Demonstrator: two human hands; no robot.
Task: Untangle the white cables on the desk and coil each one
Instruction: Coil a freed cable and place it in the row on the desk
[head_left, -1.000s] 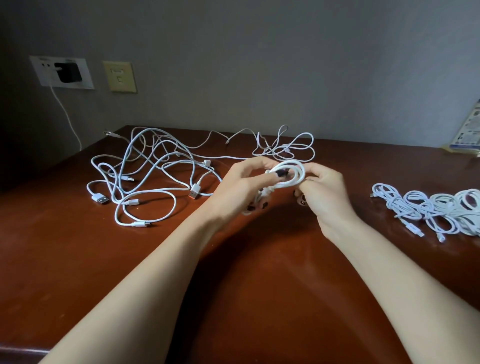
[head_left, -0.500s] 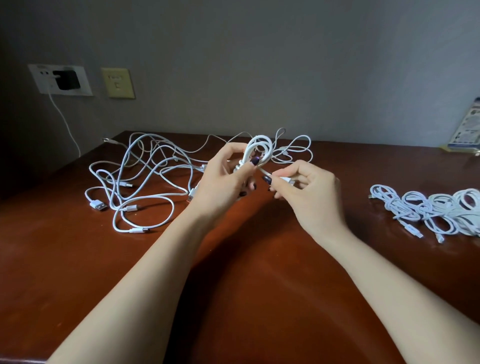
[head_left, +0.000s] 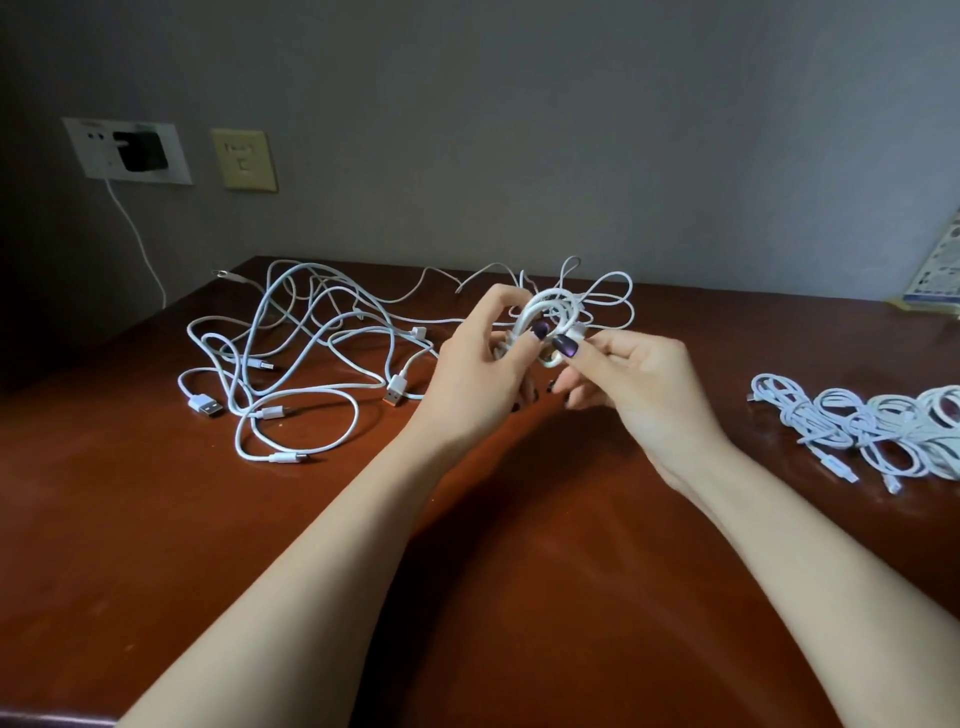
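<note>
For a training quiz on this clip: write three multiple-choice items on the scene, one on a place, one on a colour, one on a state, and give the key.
1. Where on the desk do the finished coils lie?
A) at its right side
B) at its left side
C) at its near edge

2. What colour is the charger in the wall socket?
A) white
B) black
C) yellow

3. How is the held cable?
A) stretched straight
B) flat on the desk
C) wound into a small coil

Key:
1 A, the coils lie bunched to the right of the right hand.
2 B, it is a dark block on the pale plate.
3 C, the left hand and the right hand grip its loops above the desk.
</note>
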